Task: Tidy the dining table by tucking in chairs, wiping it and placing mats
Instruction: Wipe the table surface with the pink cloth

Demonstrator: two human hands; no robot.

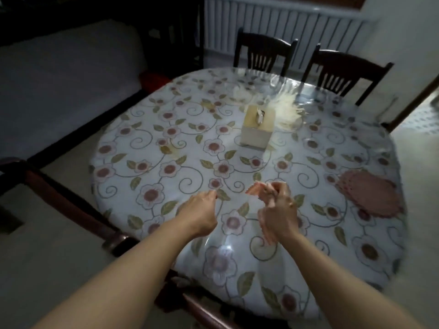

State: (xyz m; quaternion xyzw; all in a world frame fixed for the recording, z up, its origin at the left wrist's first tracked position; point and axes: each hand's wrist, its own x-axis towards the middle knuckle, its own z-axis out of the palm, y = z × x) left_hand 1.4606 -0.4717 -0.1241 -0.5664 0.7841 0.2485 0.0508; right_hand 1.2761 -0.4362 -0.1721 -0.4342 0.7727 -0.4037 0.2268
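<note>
A pink mat (266, 210) is held above the near part of the round table (166, 143), gripped in the right hand (279, 210), whose fingers are curled round its bunched middle. The mat is crumpled and blurred, so that no true facing can be told; its long axis is seen to run roughly from the near edge of the table toward the far side, one frilled end poking out ahead of the fingers and the other hanging below the wrist. The left hand (202, 211) is kept just beside it, apart from the mat, its fingers drawn together with nothing seen between them. By judgement, the step is done well if the free frilled end is taken by the left hand and the mat is spread flat before being laid. Another pink mat (370, 197) lies flat near the right edge, and a tissue box (257, 129) stands at the middle.
</note>
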